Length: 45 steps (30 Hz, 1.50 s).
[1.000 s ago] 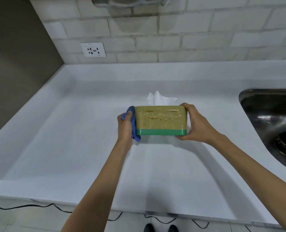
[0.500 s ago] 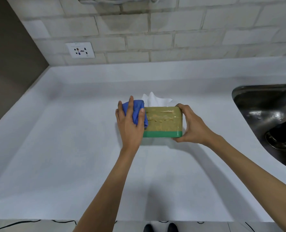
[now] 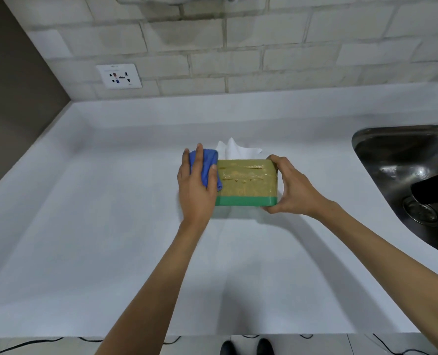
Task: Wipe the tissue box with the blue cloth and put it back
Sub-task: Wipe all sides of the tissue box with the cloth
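Note:
The tissue box (image 3: 248, 183), gold with a green band along its lower edge, is tipped so its broad face points at me, and a white tissue (image 3: 234, 149) sticks out behind its top. My right hand (image 3: 289, 190) grips the box's right end. My left hand (image 3: 196, 185) presses the blue cloth (image 3: 209, 166) flat against the left part of the near face, covering that end of the box. The box rests on or just above the white counter (image 3: 110, 226); I cannot tell which.
A steel sink (image 3: 404, 160) is set into the counter at the right, with a drain and a dark object in it. A tiled wall with a power socket (image 3: 119, 76) stands behind. A dark wall borders the left. Cables and shoes show below the counter's front edge.
My left hand came round from the box's left end onto its near face with the cloth. The right hand kept its hold on the right end.

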Tool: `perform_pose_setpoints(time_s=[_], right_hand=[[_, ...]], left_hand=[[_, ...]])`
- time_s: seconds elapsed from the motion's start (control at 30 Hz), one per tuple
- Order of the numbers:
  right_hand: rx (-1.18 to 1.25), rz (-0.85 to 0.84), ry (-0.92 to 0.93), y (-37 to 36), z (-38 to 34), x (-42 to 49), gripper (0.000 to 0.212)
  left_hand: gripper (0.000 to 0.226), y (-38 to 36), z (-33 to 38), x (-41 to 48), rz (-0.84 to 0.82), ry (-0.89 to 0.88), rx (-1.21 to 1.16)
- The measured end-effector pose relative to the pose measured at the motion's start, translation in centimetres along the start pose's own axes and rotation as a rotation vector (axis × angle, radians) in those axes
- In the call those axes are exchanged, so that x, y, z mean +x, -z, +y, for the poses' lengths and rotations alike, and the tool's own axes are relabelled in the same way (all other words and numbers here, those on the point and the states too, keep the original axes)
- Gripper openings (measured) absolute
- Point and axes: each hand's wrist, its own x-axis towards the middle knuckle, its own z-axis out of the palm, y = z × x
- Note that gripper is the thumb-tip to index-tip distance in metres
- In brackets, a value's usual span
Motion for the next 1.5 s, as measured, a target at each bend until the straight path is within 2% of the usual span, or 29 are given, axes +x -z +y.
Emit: perform_pose_setpoints(time_s=[0.17, 0.27, 0.43, 0.6, 0.8, 0.87, 1.0, 1.07, 1.2, 1.27, 1.4, 1.5], right_hand=[[-0.006, -0.007, -0.003, 0.1, 0.1, 0.3, 0.098], [-0.005, -0.008, 0.008, 0.1, 0.1, 0.2, 0.096], [-0.011, -0.01, 0.009, 0.1, 0.1, 0.5, 0.099], [-0.016, -0.015, 0.017, 0.2, 0.3, 0.8, 0.098], [-0.011, -0.014, 0.016, 0.1, 0.3, 0.8, 0.099], [-0.006, -0.018, 0.011, 0.2, 0.3, 0.8, 0.099], [-0.007, -0.019, 0.01, 0.2, 0.2, 0.7, 0.098], [-0.003, -0.016, 0.007, 0.2, 0.2, 0.6, 0.097], [-0.006, -0.014, -0.002, 0.1, 0.1, 0.7, 0.099], [-0.007, -0.022, -0.006, 0.2, 0.0, 0.7, 0.1], [-0.008, -0.03, -0.008, 0.4, 0.0, 0.7, 0.099], [0.005, -0.035, -0.013, 0.4, -0.1, 0.6, 0.1]], left_hand=[[0.05, 0.4, -0.9, -3.3, -0.053, -0.234, 0.151], [0.048, 1.1, -2.4, -4.4, -0.088, -0.251, 0.145], [0.045, -0.1, 0.7, 0.3, -0.025, -0.158, 0.181], [0.046, 1.2, -1.4, -4.4, -0.087, -0.36, 0.29], [0.042, 0.4, 0.9, -0.3, -0.03, -0.202, 0.247], [0.046, 0.0, 1.8, -0.3, -0.039, -0.25, 0.275], [0.046, 1.4, -1.0, -4.7, -0.105, -0.422, 0.37], [0.045, 1.9, -1.8, -4.4, -0.11, -0.4, 0.347], [0.045, 0.3, 1.2, -0.7, -0.039, -0.269, 0.305], [0.045, -0.3, 2.2, -0.7, -0.045, -0.294, 0.325], [0.044, 1.3, -0.6, -4.2, -0.12, -0.478, 0.414], [0.044, 1.8, -0.5, -2.5, -0.072, -0.398, 0.384]])
